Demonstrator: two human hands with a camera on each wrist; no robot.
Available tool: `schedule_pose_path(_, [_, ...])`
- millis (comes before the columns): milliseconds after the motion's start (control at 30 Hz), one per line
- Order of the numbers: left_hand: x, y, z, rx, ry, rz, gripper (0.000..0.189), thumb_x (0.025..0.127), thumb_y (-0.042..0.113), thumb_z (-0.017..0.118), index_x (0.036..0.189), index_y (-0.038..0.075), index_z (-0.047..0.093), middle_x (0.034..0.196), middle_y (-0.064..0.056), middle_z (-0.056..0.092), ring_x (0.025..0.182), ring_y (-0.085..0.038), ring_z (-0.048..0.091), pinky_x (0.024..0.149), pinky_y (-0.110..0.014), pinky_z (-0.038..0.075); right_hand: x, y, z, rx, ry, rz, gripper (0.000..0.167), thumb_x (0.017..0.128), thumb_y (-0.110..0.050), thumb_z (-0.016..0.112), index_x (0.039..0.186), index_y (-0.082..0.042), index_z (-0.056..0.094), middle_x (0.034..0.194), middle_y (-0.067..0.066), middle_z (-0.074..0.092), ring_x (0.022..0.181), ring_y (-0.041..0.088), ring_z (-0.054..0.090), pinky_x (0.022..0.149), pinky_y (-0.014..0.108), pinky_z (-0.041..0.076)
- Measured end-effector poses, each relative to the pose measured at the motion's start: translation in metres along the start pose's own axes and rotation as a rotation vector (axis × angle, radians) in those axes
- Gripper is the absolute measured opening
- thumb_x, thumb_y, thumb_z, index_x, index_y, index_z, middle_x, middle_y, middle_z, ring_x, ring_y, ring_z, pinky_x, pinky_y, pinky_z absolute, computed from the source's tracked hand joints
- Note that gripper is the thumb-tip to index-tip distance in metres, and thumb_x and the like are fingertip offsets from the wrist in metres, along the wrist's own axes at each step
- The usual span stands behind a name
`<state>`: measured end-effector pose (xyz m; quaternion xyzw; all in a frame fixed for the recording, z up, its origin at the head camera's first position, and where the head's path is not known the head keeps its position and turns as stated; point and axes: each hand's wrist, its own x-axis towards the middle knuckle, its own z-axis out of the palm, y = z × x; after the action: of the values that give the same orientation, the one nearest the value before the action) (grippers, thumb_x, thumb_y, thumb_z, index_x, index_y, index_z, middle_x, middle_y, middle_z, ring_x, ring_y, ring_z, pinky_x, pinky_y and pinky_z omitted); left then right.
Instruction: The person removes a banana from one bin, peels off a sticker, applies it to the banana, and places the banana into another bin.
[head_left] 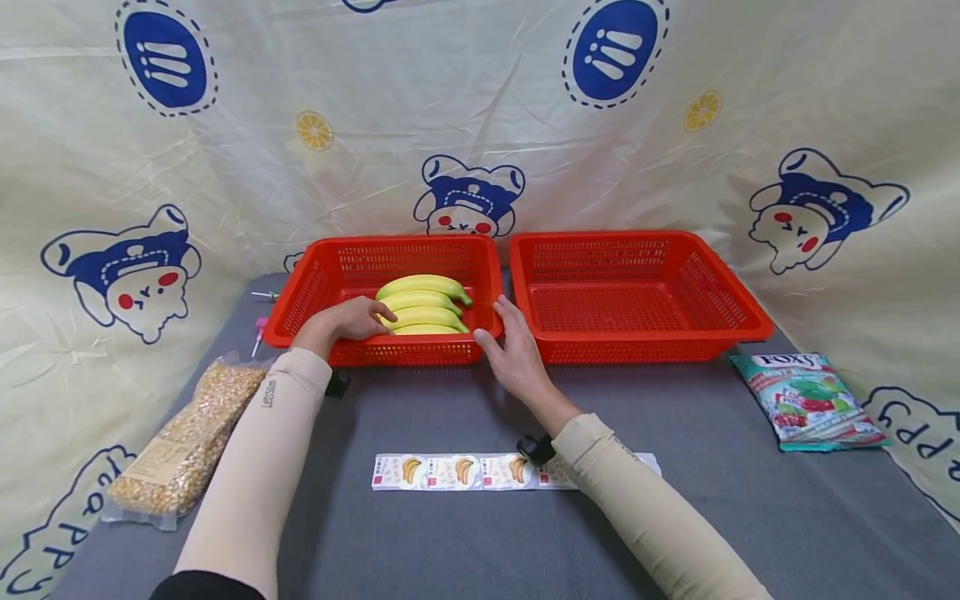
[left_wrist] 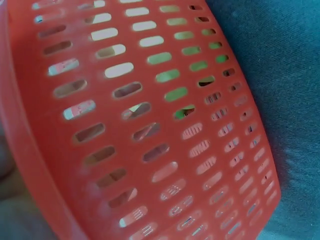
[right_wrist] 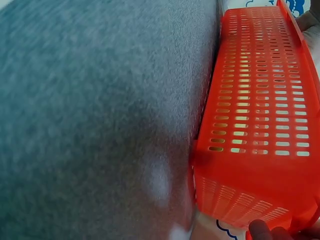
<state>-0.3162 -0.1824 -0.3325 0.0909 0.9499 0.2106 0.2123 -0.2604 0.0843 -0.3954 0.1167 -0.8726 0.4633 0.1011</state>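
Observation:
Yellow bananas (head_left: 423, 297), several in a row with green stems to the right, lie in the left red basket (head_left: 405, 354). My left hand (head_left: 348, 319) reaches over that basket's front rim, its fingers at the left ends of the nearer bananas. Whether these fingers hold a banana is hidden. At the basket's front right corner rests my right hand (head_left: 517, 354), thumb on the front and fingers along the side, fairly straight. In the left wrist view the basket's slotted wall (left_wrist: 165, 120) covers most of the hand. Fingertips (right_wrist: 260, 230) show under the basket corner in the right wrist view.
A second red basket (head_left: 626, 346) stands close on the right. A strip of banana labels (head_left: 465, 472) lies in front, partly under my right forearm. At left is a bag of corn kernels (head_left: 191, 437) with a pink lollipop (head_left: 260, 327) behind; a FOXS candy bag (head_left: 810, 400) lies right.

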Motion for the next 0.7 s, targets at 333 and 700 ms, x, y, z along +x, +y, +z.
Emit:
schedule_pose_path(333, [0.0034,-0.0011,-0.0017,-0.033,-0.085,-0.073,0.048,0.087,0.026,0.061,0.134,0.019,0.054,0.138,-0.016,0.044,0.122,-0.031,0.035,0.103,-0.046,0.037,0.0007,0.0007,0.0001,-0.018,-0.010,-0.005,0.067,0.091,-0.031,0.060,0.146,-0.005,0.031,0.156,0.006,0.024,0.142,0.026,0.028,0.110,0.043,0.034])
schedule_pose_path(700, [0.0023,0.0002,-0.0039,-0.053,-0.123,-0.112,0.054,0.083,0.027,0.065,0.135,0.023,0.051,0.138,-0.014,0.042,0.125,-0.032,0.034,0.102,-0.045,0.039,0.0005,0.0031,-0.0014,-0.019,-0.009,-0.023,0.067,0.090,-0.033,0.060,0.145,-0.006,0.033,0.155,0.006,0.026,0.141,0.028,0.030,0.107,0.043,0.038])
